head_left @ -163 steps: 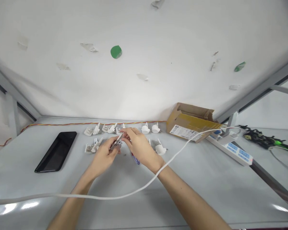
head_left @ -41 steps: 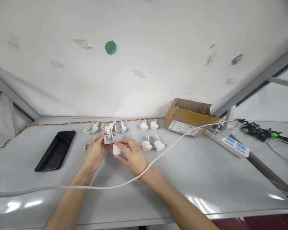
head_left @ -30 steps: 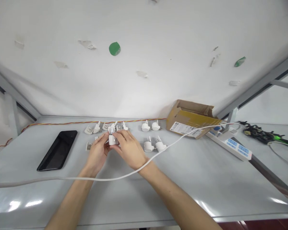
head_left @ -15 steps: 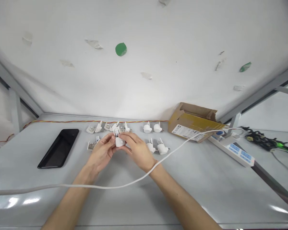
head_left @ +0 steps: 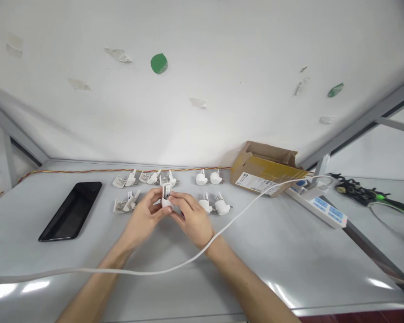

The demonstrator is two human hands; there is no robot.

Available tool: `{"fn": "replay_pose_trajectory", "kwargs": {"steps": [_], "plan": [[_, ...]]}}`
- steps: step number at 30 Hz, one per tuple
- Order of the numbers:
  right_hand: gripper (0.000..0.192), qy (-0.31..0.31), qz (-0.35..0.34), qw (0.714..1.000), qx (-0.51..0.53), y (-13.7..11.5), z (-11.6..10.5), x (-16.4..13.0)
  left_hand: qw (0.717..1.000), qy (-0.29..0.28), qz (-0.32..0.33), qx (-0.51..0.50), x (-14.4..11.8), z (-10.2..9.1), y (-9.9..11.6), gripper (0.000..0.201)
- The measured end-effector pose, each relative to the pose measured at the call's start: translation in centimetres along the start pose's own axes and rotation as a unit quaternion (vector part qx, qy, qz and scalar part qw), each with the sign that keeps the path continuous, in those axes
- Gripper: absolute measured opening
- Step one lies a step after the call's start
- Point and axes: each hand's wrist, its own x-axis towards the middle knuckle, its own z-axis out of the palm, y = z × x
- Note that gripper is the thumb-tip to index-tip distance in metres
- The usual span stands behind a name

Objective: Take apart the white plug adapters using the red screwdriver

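Plug part: a small white plug piece sits upright between both hands, just above the surface, in the middle of the view.
Left hand: the left hand pinches the plug piece from the left, its grip closed on it with thumb and fingertips.
Right hand: the right hand closes its grip on the same piece from the right (fingers curled over its near side).
Cable: a white cable runs across the near surface and passes over the right wrist.
Finished plugs: white round plugs lie just right of the hands.
Open parts: flat white pieces lie just left of them.
Phone: a black phone lies farther left.
Power strip: a white strip lies on the right.
Box: a cardboard box stands against the back wall.
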Motion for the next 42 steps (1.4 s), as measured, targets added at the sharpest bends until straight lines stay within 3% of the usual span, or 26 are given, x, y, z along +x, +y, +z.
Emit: {"fn": "replay_pose_trajectory", "kwargs": {"steps": [3, 8, 13, 20, 25, 30, 35, 42], "plan": [[0.033, 0.006, 0.002, 1.0, -0.012, -0.1, 0.3, -0.4, 1.0, -0.007, 0.008, 0.017, -0.1, 0.5, -0.2, 0.048], [0.029, 0.027, 0.017, 0.999, -0.008, -0.6, 0.9, -0.6, 0.996, 0.035, 0.028, 0.072, -0.1, 0.9, -0.5, 0.041], [0.042, 0.028, 0.021, 0.998, 0.047, -0.8, 0.9, -0.6, 0.991, 0.073, 0.06, 0.099, 0.1, 0.7, -0.8, 0.043], [0.029, 0.045, 0.062, 0.997, 0.031, -0.4, 0.5, -0.5, 0.967, 0.108, 0.101, 0.207, 0.2, 0.2, -1.8, 0.039], [0.028, 0.031, 0.074, 0.995, 0.052, -0.4, 0.2, -0.5, 0.925, 0.066, 0.175, 0.33, 0.2, 0.2, -1.8, 0.036], [0.033, 0.063, 0.095, 0.989, 0.09, -0.5, 0.5, -0.6, 0.907, 0.006, 0.19, 0.377, -0.1, 0.7, -2.1, 0.035], [0.018, 0.077, 0.07, 0.992, 0.078, -0.4, 0.6, -0.6, 0.897, 0.015, 0.184, 0.401, 0.1, 0.7, -2.6, 0.022], [0.017, 0.081, 0.067, 0.99, 0.093, -0.3, 0.6, -0.6, 0.876, 0.023, 0.2, 0.439, 0.1, 0.6, -3.0, 0.025]]}}
